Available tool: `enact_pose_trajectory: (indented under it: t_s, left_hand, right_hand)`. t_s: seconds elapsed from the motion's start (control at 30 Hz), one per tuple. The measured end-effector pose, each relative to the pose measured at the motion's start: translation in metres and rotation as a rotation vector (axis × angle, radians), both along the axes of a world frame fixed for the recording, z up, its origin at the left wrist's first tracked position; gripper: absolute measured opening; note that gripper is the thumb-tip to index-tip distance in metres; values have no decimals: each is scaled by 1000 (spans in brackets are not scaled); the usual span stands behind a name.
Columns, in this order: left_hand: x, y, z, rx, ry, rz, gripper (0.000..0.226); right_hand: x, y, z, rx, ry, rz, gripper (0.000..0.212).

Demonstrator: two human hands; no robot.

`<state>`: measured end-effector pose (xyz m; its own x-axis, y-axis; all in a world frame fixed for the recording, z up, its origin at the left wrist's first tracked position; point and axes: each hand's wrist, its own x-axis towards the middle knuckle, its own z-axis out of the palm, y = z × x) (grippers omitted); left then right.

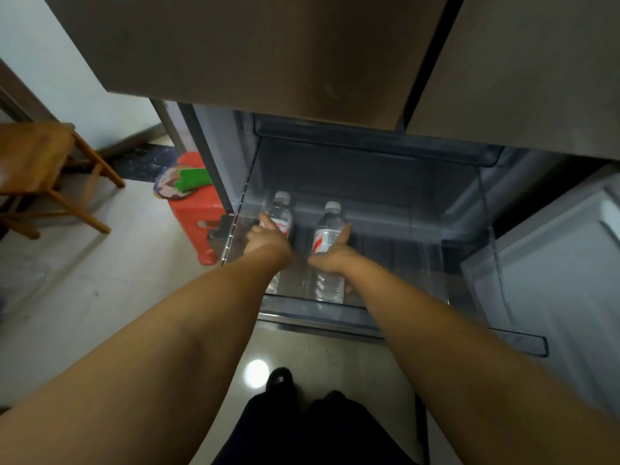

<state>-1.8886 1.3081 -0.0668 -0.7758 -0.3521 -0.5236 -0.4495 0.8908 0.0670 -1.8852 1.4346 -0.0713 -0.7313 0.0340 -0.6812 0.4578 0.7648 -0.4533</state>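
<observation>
From the head camera I look down into a pulled-out, clear plastic freezer drawer beneath the brushed grey-brown refrigerator doors. Both of my operator's bare arms reach into it.

The left hand has its fingers curled round the body of a clear plastic water bottle with a white cap and a red-and-white label, gripping it at the label. The right hand wraps a second clear plastic water bottle with the same white cap and label at mid-body, thumb raised along the bottle's right side.

The two bottles stand cap-up, side by side and just apart, in the left part of the drawer, the first one near its left wall. I cannot tell whether their bases rest on the drawer floor or hang just above it.

Left of the refrigerator a red plastic stool stands on the pale glossy floor tiles, a folded green cloth lying on top. Farther left is a wooden chair. A black shoe shows below, between the arms.
</observation>
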Motion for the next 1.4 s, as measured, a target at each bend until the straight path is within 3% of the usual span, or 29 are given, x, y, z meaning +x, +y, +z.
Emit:
enact_pose_trajectory:
  t_s: [0.17,0.3,0.37,0.5,0.67,0.73,0.83,0.97,1.2,1.4]
  left_hand:
    - [-6,-10,4,204,-1,126,101]
    - [-13,-15,14,675,31,316,76]
    - [-7,-16,31,872,33,471,59]
    - [-1,-15,58,1201,-17,597,28]
    - [8,-6,73,1555,0,711,33]
    - [12,-2,76,1613,-12,711,42]
    - [18,9,81,1706,22,721,48]
    - [32,26,87,1830,45,695,40]
    - [45,31,93,1806,-163,434,52]
    - [62,19,108,1826,-408,198,39]
  right_hand:
    - [-5,8,-6,-218,-19,-235,108]
    - [-3,33,6,-480,-179,-378,48]
    - [-3,45,13,-670,-263,-483,34]
    - [-3,68,36,-964,-255,-599,25]
    - [4,90,62,-1125,-187,-662,49]
    - [10,92,71,-1165,-162,-710,42]
    - [15,95,74,-1166,-93,-775,58]
    - [27,102,75,-1191,-19,-816,63]
    - [70,111,88,-1249,40,-790,58]
    - [116,90,100,-1420,235,-815,61]
